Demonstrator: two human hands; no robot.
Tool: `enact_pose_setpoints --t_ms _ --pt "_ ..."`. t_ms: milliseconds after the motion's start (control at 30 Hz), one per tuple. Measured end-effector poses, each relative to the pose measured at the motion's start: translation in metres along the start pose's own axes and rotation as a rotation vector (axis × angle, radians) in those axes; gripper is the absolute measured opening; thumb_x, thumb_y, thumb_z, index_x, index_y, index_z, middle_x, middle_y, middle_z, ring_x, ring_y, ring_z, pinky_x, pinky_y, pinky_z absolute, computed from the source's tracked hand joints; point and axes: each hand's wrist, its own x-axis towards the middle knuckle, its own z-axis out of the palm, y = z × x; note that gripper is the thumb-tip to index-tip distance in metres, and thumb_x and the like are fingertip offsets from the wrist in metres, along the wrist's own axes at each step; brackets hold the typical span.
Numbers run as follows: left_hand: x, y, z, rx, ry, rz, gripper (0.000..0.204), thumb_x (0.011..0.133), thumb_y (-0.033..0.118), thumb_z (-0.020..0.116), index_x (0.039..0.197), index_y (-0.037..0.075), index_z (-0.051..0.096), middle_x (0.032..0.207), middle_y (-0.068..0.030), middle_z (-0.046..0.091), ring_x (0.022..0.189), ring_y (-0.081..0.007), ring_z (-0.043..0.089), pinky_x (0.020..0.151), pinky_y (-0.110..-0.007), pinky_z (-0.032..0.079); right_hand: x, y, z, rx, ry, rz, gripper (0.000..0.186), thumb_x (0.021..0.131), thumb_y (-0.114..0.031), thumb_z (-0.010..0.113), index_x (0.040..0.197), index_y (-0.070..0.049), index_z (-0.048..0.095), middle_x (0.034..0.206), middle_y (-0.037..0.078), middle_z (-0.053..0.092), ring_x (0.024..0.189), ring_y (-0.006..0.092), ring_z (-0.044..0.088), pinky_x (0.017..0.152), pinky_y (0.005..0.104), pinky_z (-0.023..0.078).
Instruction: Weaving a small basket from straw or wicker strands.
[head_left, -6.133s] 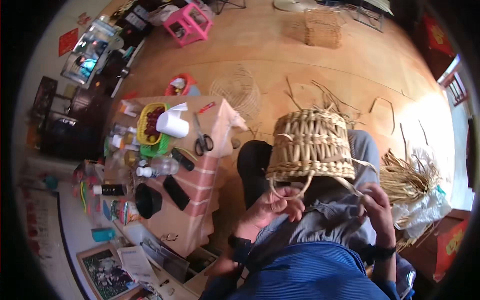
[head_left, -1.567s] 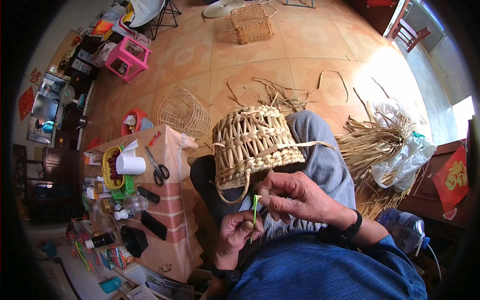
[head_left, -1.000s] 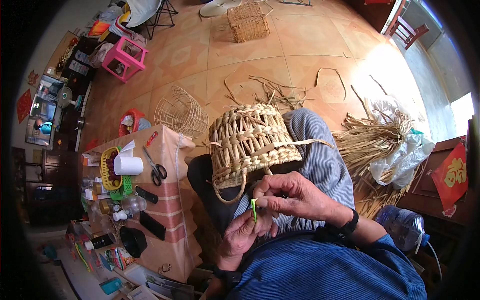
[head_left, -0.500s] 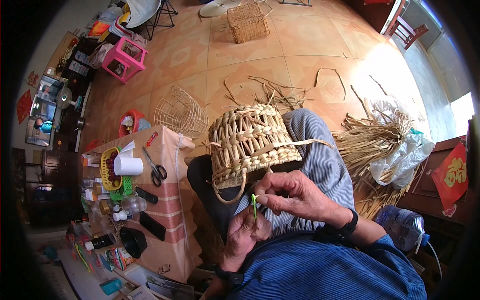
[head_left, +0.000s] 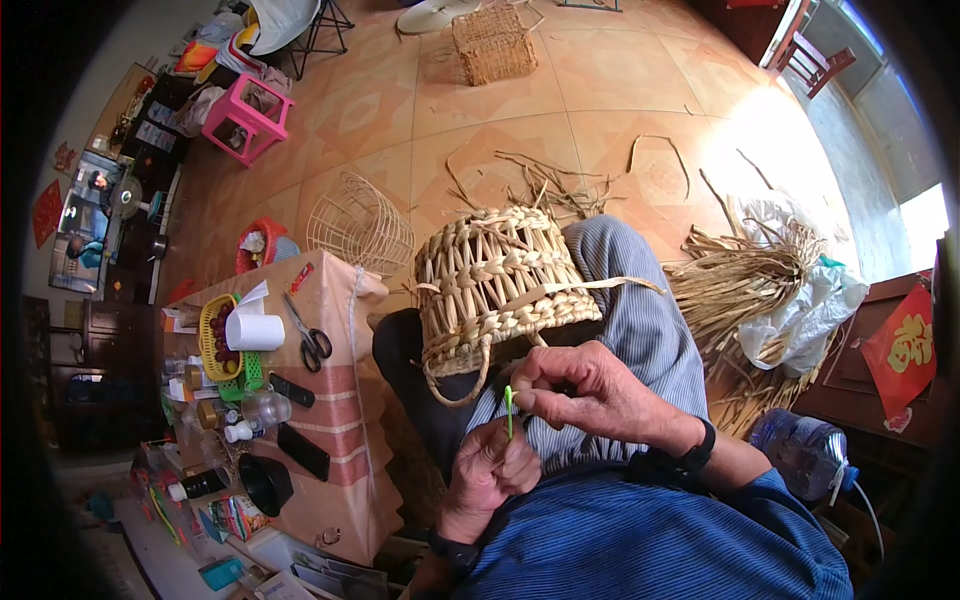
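Note:
My left hand (head_left: pixel 492 470) is closed in a pinch around the lower part of a thin bright green strip (head_left: pixel 509 412), which stands upright above the thumb. At its upper end, my right hand (head_left: pixel 595 388) pinches with thumb and forefinger; the exact contact is too small to make out. Just beyond the hands, a woven straw basket (head_left: pixel 505 285) rests tilted on my lap, apart from both hands. One loose flat strand (head_left: pixel 610 284) sticks out from its side to the right, and a looped handle (head_left: pixel 478 385) hangs at its near edge.
At left, a cloth-covered table (head_left: pixel 335 430) holds scissors (head_left: pixel 312 338), a paper roll (head_left: pixel 255 330), bottles and a black bowl (head_left: pixel 266 484). Dried straw bundles (head_left: pixel 725 275) and a water jug (head_left: pixel 800 452) are at right. A wire basket (head_left: pixel 362 225) and pink stool (head_left: pixel 245 118) stand beyond.
My left hand has shifted very slightly. The right hand stays at the upper end of the green strip, and the basket stays on my lap.

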Motion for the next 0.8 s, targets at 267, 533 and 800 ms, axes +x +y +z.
enact_pose_setpoints --t_ms 267,533,800 --pt "0.001 0.003 0.004 -0.032 0.008 -0.057 0.037 0.108 0.037 0.053 0.083 0.009 0.05 0.054 0.0062 0.025 0.044 -0.0073 0.02 0.042 -0.027 0.022 -0.002 0.002 0.0 0.042 0.037 0.034 0.017 0.106 -0.016 0.063 0.099 -0.001 0.064 0.074 -0.005 0.056 0.072 0.0017 0.048 0.063 0.0219 0.043" --pt "0.0 0.012 0.02 0.187 0.14 -0.028 0.036 0.112 0.035 0.047 0.089 0.007 0.052 0.059 0.0061 0.028 0.046 -0.0057 0.026 0.044 -0.024 0.026 -0.003 -0.004 -0.01 0.02 -0.008 0.116 0.019 0.105 -0.018 0.064 0.099 0.0 0.065 0.08 -0.001 0.063 0.067 0.0039 0.056 0.06 0.0227 0.049" --pt "0.005 0.012 0.03 0.245 0.215 0.005 0.038 0.111 0.038 0.049 0.087 0.008 0.054 0.057 0.0072 0.026 0.045 -0.0058 0.024 0.042 -0.025 0.024 -0.004 0.008 -0.008 0.077 0.079 0.022 0.018 0.104 -0.015 0.064 0.098 0.001 0.065 0.08 0.002 0.065 0.069 0.0077 0.065 0.062 0.0238 0.054"
